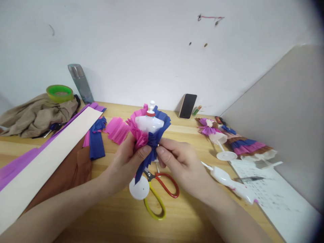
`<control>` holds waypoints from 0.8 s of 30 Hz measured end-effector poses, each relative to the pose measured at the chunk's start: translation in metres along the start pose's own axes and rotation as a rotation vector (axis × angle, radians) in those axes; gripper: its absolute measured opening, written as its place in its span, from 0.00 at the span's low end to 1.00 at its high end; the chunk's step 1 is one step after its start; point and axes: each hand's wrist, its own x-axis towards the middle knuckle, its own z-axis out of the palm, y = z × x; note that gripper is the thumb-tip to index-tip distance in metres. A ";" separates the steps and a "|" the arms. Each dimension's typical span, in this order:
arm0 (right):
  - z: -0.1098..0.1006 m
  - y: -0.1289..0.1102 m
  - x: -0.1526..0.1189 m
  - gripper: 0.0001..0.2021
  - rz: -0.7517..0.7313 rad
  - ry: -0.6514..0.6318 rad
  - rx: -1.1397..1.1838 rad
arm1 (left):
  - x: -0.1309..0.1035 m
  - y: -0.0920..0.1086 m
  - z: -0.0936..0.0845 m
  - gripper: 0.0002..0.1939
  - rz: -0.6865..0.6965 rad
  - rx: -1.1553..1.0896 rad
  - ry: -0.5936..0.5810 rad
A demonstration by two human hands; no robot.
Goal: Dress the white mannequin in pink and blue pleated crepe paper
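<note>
Unused crepe paper strips (97, 141) lie at my left on the table (121, 216). My left hand (128, 162) pinches pink pleats against the mannequin (149, 123) above the scissors (159, 189); my right hand (181, 162) pinches the blue pleats at its waist. Judgement: skirt wrapped, not yet fastened. Finished dolls (227, 138) stand right.

The scissors' (159, 189) blades hide behind the hands; the printed sheet's (278, 195) text is unreadably small.

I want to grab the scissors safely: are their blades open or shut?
Cannot tell for sure. The scissors lie flat on the table, red and yellow handles spread apart, but the blades are hidden behind the hands and the stand's round base.
</note>
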 end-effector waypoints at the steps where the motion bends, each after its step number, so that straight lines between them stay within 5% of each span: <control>1: -0.002 0.001 0.001 0.13 0.025 -0.007 0.067 | 0.001 0.000 -0.001 0.13 -0.008 -0.045 -0.014; 7: -0.003 0.013 0.008 0.09 0.117 0.133 0.291 | 0.006 -0.002 -0.003 0.19 -0.033 -0.188 -0.079; 13: 0.006 0.017 0.011 0.10 0.194 0.208 0.370 | 0.008 -0.003 -0.003 0.18 0.003 -0.076 -0.099; 24: 0.009 0.015 0.009 0.10 0.182 0.320 0.260 | 0.008 -0.003 -0.003 0.25 -0.043 -0.062 -0.131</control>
